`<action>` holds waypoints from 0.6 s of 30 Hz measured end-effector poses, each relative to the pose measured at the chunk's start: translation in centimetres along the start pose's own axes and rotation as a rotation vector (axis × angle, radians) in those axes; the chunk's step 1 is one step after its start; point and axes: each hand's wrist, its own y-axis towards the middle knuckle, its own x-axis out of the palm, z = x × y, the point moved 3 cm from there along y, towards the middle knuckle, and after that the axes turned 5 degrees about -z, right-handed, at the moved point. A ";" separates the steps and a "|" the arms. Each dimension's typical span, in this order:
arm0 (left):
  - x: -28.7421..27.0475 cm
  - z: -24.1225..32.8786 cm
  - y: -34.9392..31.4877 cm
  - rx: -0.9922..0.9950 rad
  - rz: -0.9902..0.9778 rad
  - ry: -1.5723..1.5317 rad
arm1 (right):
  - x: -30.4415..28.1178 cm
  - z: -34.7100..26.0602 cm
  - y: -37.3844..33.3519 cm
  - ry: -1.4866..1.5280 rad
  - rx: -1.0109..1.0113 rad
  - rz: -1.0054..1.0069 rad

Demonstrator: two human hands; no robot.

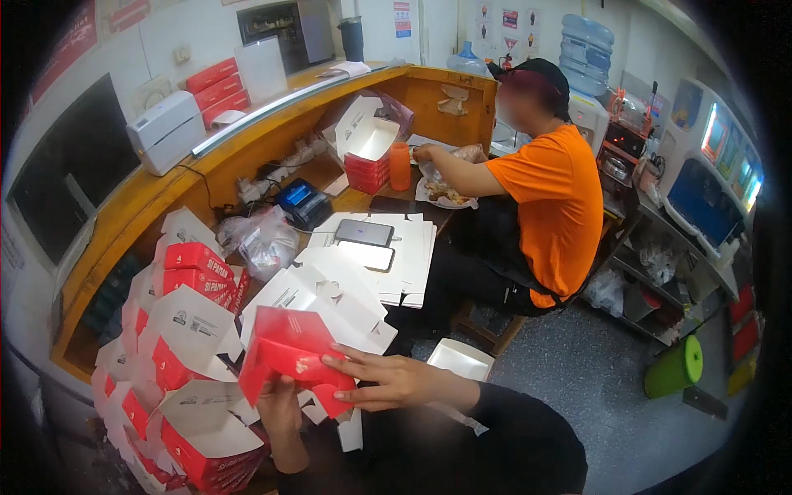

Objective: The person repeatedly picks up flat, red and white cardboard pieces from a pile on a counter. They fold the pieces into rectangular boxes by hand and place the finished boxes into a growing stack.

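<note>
A partly folded red and white cardboard food box (289,351) is held up in front of me, its red outer side facing me. My left hand (282,417) grips its lower edge, fingertips pressed to the card. Across the right part of the box lie the fingers of my right hand (396,381), holding that side; my thumb is hard to see. Just behind it are white card flaps (318,289), perhaps from other boxes. Open folded boxes (194,330) pile up to my left, some nested, with red walls and white lids raised.
Flat white card sheets (412,264) carry two phones (365,233). Beyond are a plastic bag (262,243), a dark card terminal (304,204) and an orange bottle (399,167). A person in an orange shirt (557,202) sits at right by a plate of food (445,195). A green bin (672,369) stands on the floor.
</note>
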 end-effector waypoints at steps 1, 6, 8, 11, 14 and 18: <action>-0.1 -0.3 -0.3 0.005 0.029 -0.012 | -0.1 0.3 0.0 -0.038 0.007 0.024; 3.7 -0.7 -1.6 0.097 0.046 0.105 | 1.1 1.2 -1.0 -0.131 0.078 0.232; 3.9 -2.9 -3.4 0.018 0.087 0.073 | 1.6 1.3 -1.3 -0.120 0.134 0.397; 3.7 -4.0 -4.1 -0.081 -0.121 0.215 | 2.5 1.5 -1.7 -0.183 0.219 0.488; 2.2 -2.8 -3.2 -0.009 -0.382 0.737 | 2.8 1.6 -2.3 -0.035 0.243 0.303; 1.4 -1.1 -0.9 -0.158 -0.579 1.092 | 2.7 2.5 -4.4 0.011 0.249 0.234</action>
